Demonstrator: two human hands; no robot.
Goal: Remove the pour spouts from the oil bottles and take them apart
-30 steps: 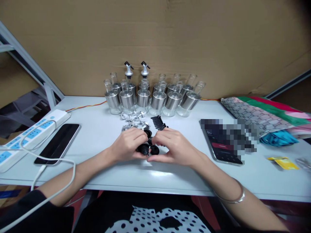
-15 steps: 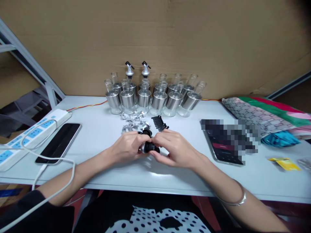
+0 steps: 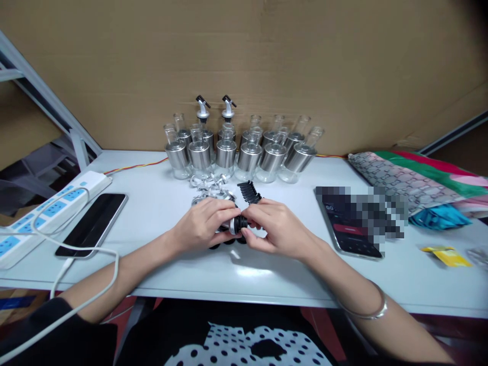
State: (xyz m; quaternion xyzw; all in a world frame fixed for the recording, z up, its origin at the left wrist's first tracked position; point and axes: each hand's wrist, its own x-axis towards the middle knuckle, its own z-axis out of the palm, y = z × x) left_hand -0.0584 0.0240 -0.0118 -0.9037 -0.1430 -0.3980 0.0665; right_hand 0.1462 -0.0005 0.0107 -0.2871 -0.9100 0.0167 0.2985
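My left hand (image 3: pixel 204 222) is wrapped round a silver-and-black pourer stopper (image 3: pixel 237 224) above the table. The thumb and fingers of my right hand (image 3: pixel 276 229) pinch its black ribbed end from the right. Just behind my hands lie several silver pourer parts (image 3: pixel 209 185) in a pile and a row of thin black pieces (image 3: pixel 249 192). Some black round parts (image 3: pixel 229 241) show partly under my left hand. Several glass bottles with steel sleeves (image 3: pixel 226 152) stand farther back, and two of them carry pourers (image 3: pixel 203 109).
On the left are a white power strip (image 3: pixel 53 207), a dark phone (image 3: pixel 93 223) and a white cable (image 3: pixel 114 274). At right lie another phone (image 3: pixel 343 223), folded patterned fabric (image 3: pixel 400 178) and a yellow packet (image 3: pixel 448 256). Cardboard (image 3: pixel 244 61) rises behind the bottles.
The stopper between my hands has turned, its black end now pointing right and sitting slightly higher. My left hand covers more of it, and black round parts have come into view below.
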